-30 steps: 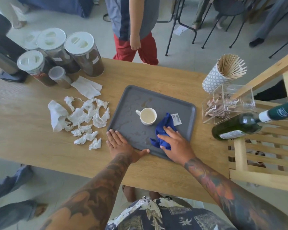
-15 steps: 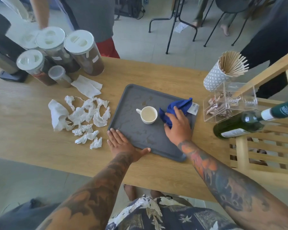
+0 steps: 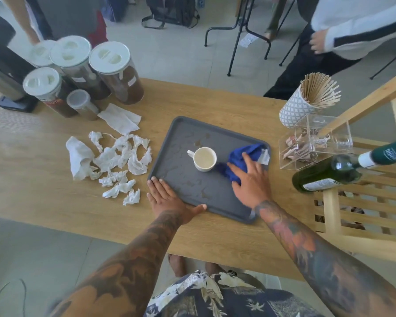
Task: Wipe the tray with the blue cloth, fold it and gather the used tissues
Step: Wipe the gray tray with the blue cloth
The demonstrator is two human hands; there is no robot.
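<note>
Both hands at tray (image 3: pixel 188 131) edges: left hand (image 3: pixel 167 197) braces, right hand (image 3: pixel 249 181) presses blue cloth (image 3: pixel 240 156).

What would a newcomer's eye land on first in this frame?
Most likely the bright blue cloth under the right hand, pressed onto the right part of the grey tray, beside a white cup standing mid-tray. The left hand lies flat on the tray's near left corner. Next, the heap of crumpled white tissues on the wooden table, left of the tray.
</note>
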